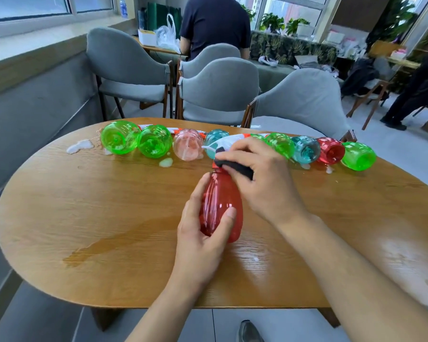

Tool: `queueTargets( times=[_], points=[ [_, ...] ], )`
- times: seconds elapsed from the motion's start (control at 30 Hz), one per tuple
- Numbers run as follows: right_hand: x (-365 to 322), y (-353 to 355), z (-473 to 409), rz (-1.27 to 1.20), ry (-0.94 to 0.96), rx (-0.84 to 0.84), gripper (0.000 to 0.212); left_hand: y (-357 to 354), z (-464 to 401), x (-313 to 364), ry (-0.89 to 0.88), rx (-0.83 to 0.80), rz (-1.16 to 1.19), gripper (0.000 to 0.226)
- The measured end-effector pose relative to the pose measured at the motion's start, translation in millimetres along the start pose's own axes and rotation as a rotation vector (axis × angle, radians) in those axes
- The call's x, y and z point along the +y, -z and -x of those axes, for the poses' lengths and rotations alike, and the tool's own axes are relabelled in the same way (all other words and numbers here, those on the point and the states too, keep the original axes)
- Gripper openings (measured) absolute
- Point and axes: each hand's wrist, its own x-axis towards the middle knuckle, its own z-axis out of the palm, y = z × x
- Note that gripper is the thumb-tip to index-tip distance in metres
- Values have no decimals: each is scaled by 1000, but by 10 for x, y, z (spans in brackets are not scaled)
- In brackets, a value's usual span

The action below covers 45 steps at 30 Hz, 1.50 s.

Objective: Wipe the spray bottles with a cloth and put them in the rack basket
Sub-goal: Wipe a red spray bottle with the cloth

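Note:
A red spray bottle [220, 201] is held above the middle of the wooden table [97, 218], its base toward me. My left hand [200, 233] grips its body from the left, thumb across the front. My right hand [260, 174] holds a dark cloth [235, 166] against the bottle's neck, under the white spray head [223, 143]. Along the far edge lies a row of several bottles on their sides: a green bottle [118, 140] at the left end, pink [188, 148], teal [305, 149], red [330, 151], and another green one [358, 155] at the right end. No rack basket is in view.
White foam patches [79, 146] and a wet streak [109, 245] lie on the table. Grey chairs [218, 87] stand behind the far edge. A person in a dark shirt [215, 23] sits with their back turned. My shoe [248, 332] shows below the table.

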Motion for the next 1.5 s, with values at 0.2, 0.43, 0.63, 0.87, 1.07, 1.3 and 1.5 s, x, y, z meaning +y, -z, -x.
queueTargets(
  times=[0.2, 0.43, 0.63, 0.87, 1.07, 1.3, 1.5],
  points=[
    [-82, -31, 13, -2, -27, 13, 20, 2, 8, -15, -4, -6, 0, 71],
    [57, 122, -94, 48, -260, 186, 21, -12, 17, -12, 2, -21, -2, 72],
    [166, 352, -200, -14, -247, 266, 22, -16, 21, -17, 2, -38, 1, 73],
    [253, 242, 134, 186, -14, -66, 23, -3, -7, -32, 11, 10, 43, 73],
    [185, 402, 56, 108, -99, 141, 23, -16, 14, -9, -3, -6, 24, 73],
    [253, 305, 74, 183, -47, -93, 21, -1, 4, -12, 8, 12, 27, 73],
    [257, 450, -51, -14, -243, 174, 23, -19, 21, 0, -1, -38, -4, 74]
  ],
)
